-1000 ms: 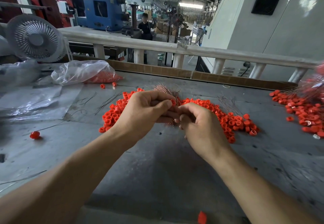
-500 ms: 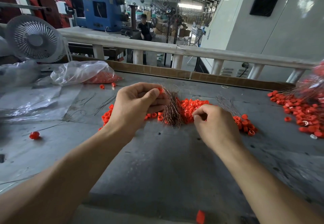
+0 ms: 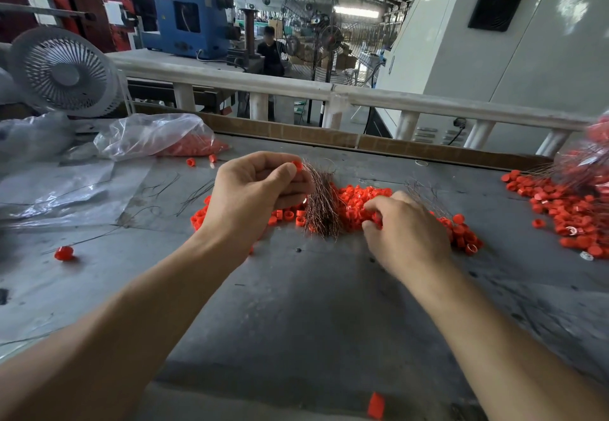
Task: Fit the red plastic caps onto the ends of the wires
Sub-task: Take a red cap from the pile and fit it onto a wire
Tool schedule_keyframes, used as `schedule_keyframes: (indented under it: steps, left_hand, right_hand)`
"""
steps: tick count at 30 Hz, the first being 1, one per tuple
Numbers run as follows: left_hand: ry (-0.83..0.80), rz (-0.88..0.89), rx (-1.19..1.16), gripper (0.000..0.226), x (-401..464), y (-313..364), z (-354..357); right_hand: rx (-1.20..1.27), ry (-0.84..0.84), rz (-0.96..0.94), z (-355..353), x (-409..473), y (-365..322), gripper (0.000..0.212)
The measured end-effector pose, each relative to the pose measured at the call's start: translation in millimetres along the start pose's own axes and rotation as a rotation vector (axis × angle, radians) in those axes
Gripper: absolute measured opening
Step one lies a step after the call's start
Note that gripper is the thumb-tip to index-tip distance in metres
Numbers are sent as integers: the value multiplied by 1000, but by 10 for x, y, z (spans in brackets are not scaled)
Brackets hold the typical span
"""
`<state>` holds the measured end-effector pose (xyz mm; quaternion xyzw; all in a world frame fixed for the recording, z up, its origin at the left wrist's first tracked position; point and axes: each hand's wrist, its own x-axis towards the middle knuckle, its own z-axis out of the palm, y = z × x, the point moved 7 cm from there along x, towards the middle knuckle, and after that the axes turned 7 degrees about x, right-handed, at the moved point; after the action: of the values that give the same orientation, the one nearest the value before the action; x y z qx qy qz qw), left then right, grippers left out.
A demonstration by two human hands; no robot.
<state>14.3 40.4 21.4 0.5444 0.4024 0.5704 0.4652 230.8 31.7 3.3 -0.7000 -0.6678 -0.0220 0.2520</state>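
Note:
My left hand (image 3: 253, 193) is closed on a bundle of thin copper-coloured wires (image 3: 321, 203) that hangs down to the table, with one red cap (image 3: 297, 165) at my thumb tip on top of the bundle. A heap of loose red caps (image 3: 359, 203) lies on the grey table (image 3: 296, 305) behind both hands. My right hand (image 3: 403, 229) rests palm down at the heap's right part, fingers curled into the caps; what they pinch is hidden.
A second heap of red caps (image 3: 573, 216) with wires lies at the far right. A clear plastic bag (image 3: 151, 137) holding caps and a white fan (image 3: 62, 73) stand back left. Stray caps (image 3: 63, 253) and loose wires (image 3: 194, 195) lie on the left. A white railing (image 3: 329, 91) runs behind.
My hands, joined at the wire bundle a second ago, have separated. The right hand moved down right to the cap heap; the left hand keeps the bundle, lifted slightly.

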Motion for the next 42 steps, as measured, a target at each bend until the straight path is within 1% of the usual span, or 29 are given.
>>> schedule_keyframes:
  steps: [2, 3, 7, 11, 16, 18, 21, 23, 25, 28, 33, 36, 42]
  left_hand:
    - [0, 1, 7, 14, -7, 6, 2]
    - [1, -1, 7, 14, -9, 6, 1]
    - [-7, -7, 18, 15, -7, -8, 12]
    - [-21, -4, 31, 15, -9, -16, 26]
    - [-29, -8, 26, 14, -11, -20, 51]
    - [-32, -10, 15, 14, -11, -31, 59]
    - [-57, -3, 18, 14, -20, -47, 87]
    - [-73, 0, 18, 14, -25, -64, 105]
    - [-95, 0, 21, 13, -26, -82, 125]
    - [-113, 4, 9, 13, -17, -98, 134]
    - [-136, 15, 1, 12, -6, -140, 160]
    - [-136, 24, 2, 12, 3, -157, 155]
    - [-159, 55, 15, 13, 9, -147, 153]
  right_hand:
    - [-17, -52, -14, 78, 0, -14, 28]
    - [-13, -50, -22, 93, 5, -28, 25]
    - [10, 6, -21, 74, 3, -50, 2]
    - [40, 40, -11, 42, 5, -24, 11]
    - [93, 84, 4, -39, 0, -5, 13]
    - [206, 121, -36, -90, -15, -43, 10]
    - [497, 166, -146, -172, -70, -177, 7]
    - [571, 176, -221, -200, -118, -291, 6]
    - [579, 189, -275, -215, -156, -373, 6]
    - [588, 218, -307, -236, -178, -409, 6]
    - [628, 219, -282, -227, -179, -396, 8]
    - [650, 200, -289, -233, -191, -408, 5]
    - [782, 160, -243, -217, -189, -381, 3]
